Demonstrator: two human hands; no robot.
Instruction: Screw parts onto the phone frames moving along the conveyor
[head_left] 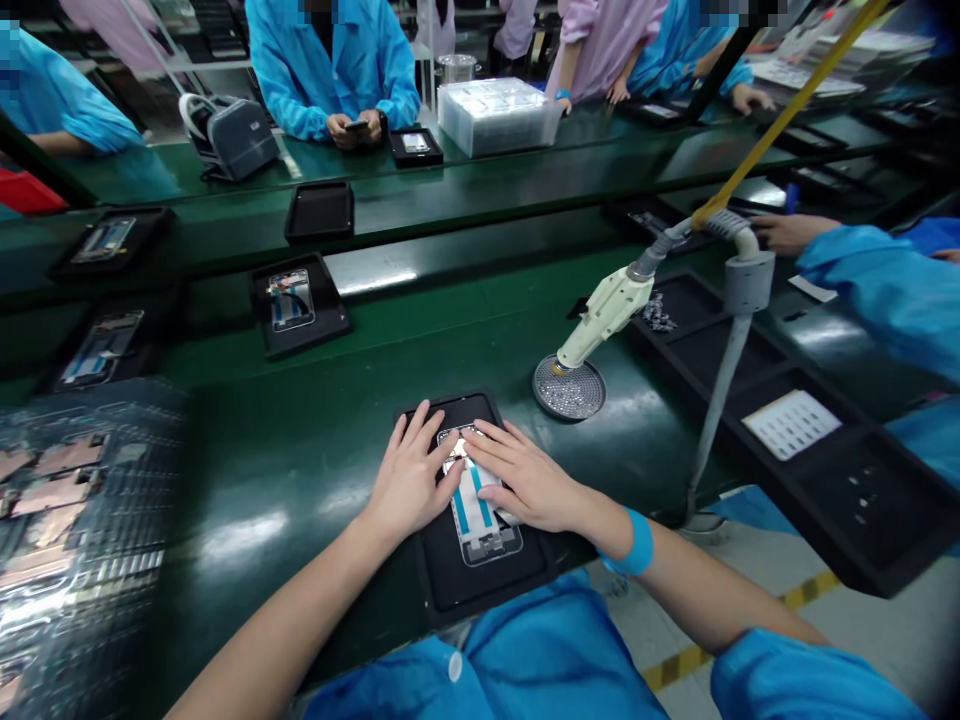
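A phone frame [474, 515] with blue strips and a white back lies in a black tray [480, 585] on the green belt right in front of me. My left hand [411, 475] rests on its upper left side, fingers spread. My right hand [521, 475] lies across its upper part and hides the top of the frame, with a blue band [637, 542] on that wrist. Some small bright part shows between my fingertips, too small to name. To the right of my hands, a white electric screwdriver [604, 318] hangs with its tip over a round perforated screw dish [568, 390].
A stack of clear blister trays [75, 520] sits at the left. Other black trays with phone frames [291, 303] lie along the belt. A co-worker's hand [787, 235] reaches in at the right, beside a compartment tray [795, 500]. Across the line, a co-worker [330, 70] holds a phone.
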